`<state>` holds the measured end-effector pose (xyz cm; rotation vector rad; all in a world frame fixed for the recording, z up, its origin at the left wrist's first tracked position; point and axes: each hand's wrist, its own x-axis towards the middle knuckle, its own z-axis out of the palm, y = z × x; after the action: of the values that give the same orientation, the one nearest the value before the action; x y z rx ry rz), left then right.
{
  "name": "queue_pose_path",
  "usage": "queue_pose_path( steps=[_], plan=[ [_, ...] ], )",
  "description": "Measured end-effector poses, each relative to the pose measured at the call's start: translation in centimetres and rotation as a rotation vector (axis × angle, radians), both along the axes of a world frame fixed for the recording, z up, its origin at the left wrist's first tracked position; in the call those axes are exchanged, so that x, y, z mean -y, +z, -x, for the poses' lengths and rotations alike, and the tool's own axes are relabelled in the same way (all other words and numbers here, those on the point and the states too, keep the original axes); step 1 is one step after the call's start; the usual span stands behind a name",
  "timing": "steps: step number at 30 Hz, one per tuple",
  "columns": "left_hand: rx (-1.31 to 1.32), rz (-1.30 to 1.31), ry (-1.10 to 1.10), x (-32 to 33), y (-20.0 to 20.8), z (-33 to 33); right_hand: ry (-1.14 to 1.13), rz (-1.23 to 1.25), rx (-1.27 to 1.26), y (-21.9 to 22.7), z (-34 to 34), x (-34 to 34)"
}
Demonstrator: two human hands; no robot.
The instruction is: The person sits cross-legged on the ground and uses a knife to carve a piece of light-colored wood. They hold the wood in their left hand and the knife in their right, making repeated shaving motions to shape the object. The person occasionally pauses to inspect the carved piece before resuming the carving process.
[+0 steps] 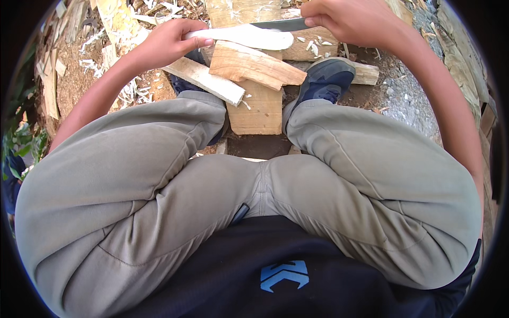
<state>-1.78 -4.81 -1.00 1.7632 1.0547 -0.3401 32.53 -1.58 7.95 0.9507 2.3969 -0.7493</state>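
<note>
My left hand is closed around the narrow end of a pale, spoon-shaped piece of carved wood. Its broader, rounded end points right. My right hand grips a knife, whose handle is mostly hidden in the fingers. The grey knife blade lies along the far edge of the wood's broad end. Just below the carved piece, a split wood block rests across a plank between my feet. A lighter strip of wood lies at a slant to its left.
My dark shoes stand either side of the plank. Pale shavings cover the brown ground at left. Grey gravel lies at right, beside weathered boards. A log sits behind the right shoe. Green leaves show at the left rim.
</note>
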Motion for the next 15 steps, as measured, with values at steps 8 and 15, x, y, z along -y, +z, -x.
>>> queue_pose_path(
  steps=[8,15],
  plan=[
    [0.120,-0.093,0.036,0.5,-1.2,0.7,-0.025,-0.046,0.009,0.0,0.1,1.0],
    [0.096,-0.092,-0.009,0.5,-0.7,0.1,-0.014,0.034,0.103,0.9,-0.3,0.4]
  ],
)
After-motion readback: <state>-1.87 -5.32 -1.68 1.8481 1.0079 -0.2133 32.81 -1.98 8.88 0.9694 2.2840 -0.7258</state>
